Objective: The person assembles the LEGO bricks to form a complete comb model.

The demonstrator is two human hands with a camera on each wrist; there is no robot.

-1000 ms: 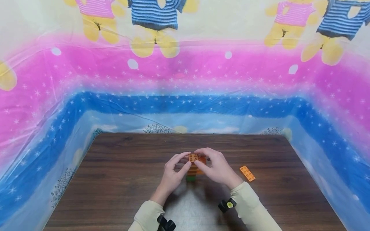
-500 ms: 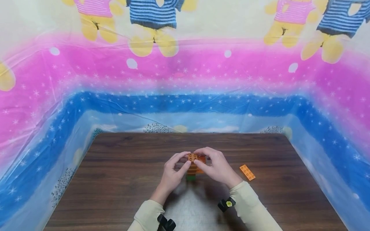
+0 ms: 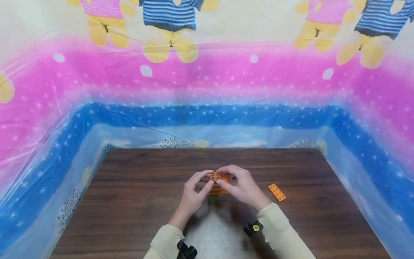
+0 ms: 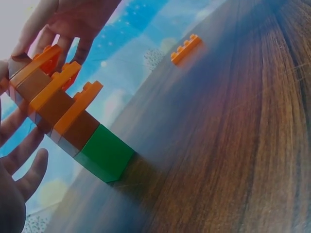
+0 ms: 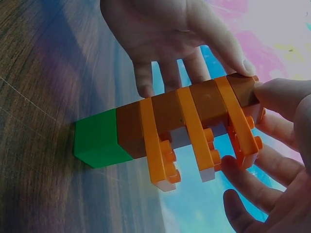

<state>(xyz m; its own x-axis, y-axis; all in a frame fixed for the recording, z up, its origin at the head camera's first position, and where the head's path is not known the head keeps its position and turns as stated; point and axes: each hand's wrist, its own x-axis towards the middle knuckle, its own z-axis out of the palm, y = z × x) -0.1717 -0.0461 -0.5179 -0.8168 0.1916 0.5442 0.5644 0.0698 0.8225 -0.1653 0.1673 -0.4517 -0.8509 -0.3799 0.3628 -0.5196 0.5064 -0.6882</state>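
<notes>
A tower of toy building bricks stands upright on the table, with a green brick (image 5: 99, 138) at its base. Above it, brown bricks (image 5: 167, 109) alternate with long orange bricks (image 5: 194, 131) that jut out to the right side. At the very top is a brown brick (image 3: 215, 176) with studs showing. My left hand (image 3: 193, 192) pinches this top brick between thumb and forefinger from the left. From the right, my right hand (image 3: 244, 187) pinches it too, its other fingers spread behind the jutting orange bricks.
A loose orange brick (image 3: 277, 192) lies studs up on the dark wooden table (image 3: 139, 201), right of my right hand. A printed cloth (image 3: 207, 117) hangs behind the table and along its sides.
Both hands stay on the top brown brick with hardly any movement. The whole head view shifts very slightly.
</notes>
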